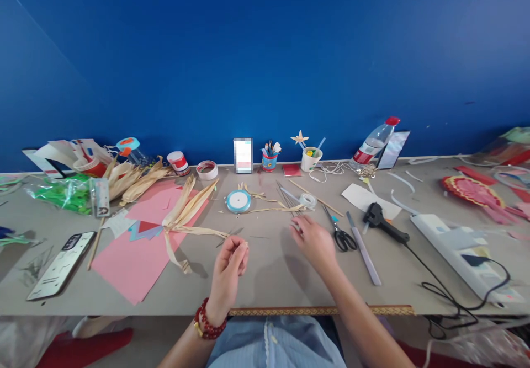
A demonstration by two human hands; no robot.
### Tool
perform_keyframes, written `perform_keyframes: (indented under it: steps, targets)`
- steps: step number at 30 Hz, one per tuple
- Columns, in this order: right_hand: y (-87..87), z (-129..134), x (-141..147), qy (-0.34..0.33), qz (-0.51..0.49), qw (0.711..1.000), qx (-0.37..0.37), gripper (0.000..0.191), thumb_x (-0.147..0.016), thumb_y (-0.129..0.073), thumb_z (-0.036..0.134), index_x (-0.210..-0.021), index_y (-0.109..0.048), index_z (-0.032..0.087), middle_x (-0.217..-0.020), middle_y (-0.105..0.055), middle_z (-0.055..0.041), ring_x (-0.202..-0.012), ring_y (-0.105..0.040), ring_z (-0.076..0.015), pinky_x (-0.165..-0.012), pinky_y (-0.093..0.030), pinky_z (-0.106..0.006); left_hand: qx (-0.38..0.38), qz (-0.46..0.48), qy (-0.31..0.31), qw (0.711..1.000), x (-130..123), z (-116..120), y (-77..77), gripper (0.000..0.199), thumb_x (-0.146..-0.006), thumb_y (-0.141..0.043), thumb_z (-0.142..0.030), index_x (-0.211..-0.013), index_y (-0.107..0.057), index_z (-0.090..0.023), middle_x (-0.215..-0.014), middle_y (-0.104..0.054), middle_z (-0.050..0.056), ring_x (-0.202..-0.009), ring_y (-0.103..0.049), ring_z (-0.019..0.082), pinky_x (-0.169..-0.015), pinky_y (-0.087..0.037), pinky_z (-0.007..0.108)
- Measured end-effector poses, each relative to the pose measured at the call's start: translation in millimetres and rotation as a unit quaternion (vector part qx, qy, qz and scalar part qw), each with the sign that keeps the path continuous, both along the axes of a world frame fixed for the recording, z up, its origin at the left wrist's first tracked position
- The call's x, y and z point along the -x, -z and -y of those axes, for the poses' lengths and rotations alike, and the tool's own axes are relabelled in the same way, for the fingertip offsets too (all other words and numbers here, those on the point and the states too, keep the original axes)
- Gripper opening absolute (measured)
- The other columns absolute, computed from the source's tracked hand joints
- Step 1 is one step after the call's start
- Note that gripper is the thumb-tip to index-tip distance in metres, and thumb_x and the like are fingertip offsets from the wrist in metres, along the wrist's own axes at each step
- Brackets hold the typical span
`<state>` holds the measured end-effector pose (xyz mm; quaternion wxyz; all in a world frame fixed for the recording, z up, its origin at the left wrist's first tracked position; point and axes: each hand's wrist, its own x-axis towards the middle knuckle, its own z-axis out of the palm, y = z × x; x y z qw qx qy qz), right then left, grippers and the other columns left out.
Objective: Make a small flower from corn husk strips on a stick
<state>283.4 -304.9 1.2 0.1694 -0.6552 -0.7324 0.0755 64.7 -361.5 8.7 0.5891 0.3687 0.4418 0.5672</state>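
Observation:
My left hand (232, 257) is closed in a pinch above the front of the table; what sits between the fingertips is too small to make out. Beside it a long strip of the dried corn husk bundle (182, 213) stretches close to the knuckles, with a few thin wires (229, 236) underneath. My right hand (314, 241) reaches over the table with bent fingers slightly apart. Its fingertips are near the ends of several thin dark stems (285, 194) and a husk strip (269, 209). A blue ribbon spool (238, 201) and a clear tape roll (307, 201) lie behind the hands.
Black scissors (344, 240), a lilac-handled knife (366, 255) and a glue gun (385, 223) lie rightward. A corded power strip (464, 257) is further right. Pink paper (128, 263) and a phone (62, 266) lie leftward. A bottle (372, 144) leans against the blue wall.

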Motion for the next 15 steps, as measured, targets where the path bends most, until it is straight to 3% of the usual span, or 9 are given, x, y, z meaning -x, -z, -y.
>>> perform_keyframes:
  steps: [2,4,10,15]
  targets:
    - [2.3,-12,-12,0.022,0.109,0.991,0.073,0.022,-0.095,-0.048,0.027,-0.104,-0.066,0.016,-0.108,-0.07,-0.0113,-0.088,-0.069,-0.023,-0.069,-0.047,-0.028,0.007,-0.004,0.003,1.0,1,1,3.3,0.026,-0.091,-0.06,-0.042,-0.081,-0.052,-0.019,-0.059,-0.035,-0.008,-0.049,-0.025,0.005,-0.045,-0.02,0.019]
    - [2.9,-20,-17,0.02,0.155,0.981,0.119,0.021,-0.094,-0.048,0.024,-0.101,-0.066,0.015,-0.104,-0.071,-0.0126,-0.089,-0.069,-0.025,-0.067,-0.045,-0.028,0.01,-0.017,0.01,1.0,1,3,6.2,0.028,-0.091,-0.059,-0.044,-0.081,-0.052,-0.019,-0.06,-0.034,-0.007,-0.049,-0.025,0.005,-0.045,-0.019,0.019]
    - [-2.7,-34,-11,0.01,0.173,0.973,0.154,0.02,-0.086,-0.05,0.014,-0.092,-0.069,0.011,-0.096,-0.072,-0.0181,-0.091,-0.07,-0.0307,-0.067,-0.043,-0.031,0.023,-0.039,0.046,0.998,3,4,7.2,0.025,-0.091,-0.06,-0.043,-0.087,-0.058,-0.018,-0.061,-0.039,-0.006,-0.049,-0.027,0.005,-0.046,-0.02,0.02]
    - [-12.9,-38,-20,-0.009,0.147,0.974,0.17,0.015,-0.081,-0.054,0.018,-0.084,-0.068,0.014,-0.089,-0.072,-0.0137,-0.084,-0.068,-0.0277,-0.062,-0.038,-0.028,0.022,-0.038,0.044,0.998,7,1,5.1,0.021,-0.09,-0.061,-0.038,-0.085,-0.057,-0.018,-0.068,-0.049,-0.004,-0.051,-0.034,0.004,-0.049,-0.025,0.02]
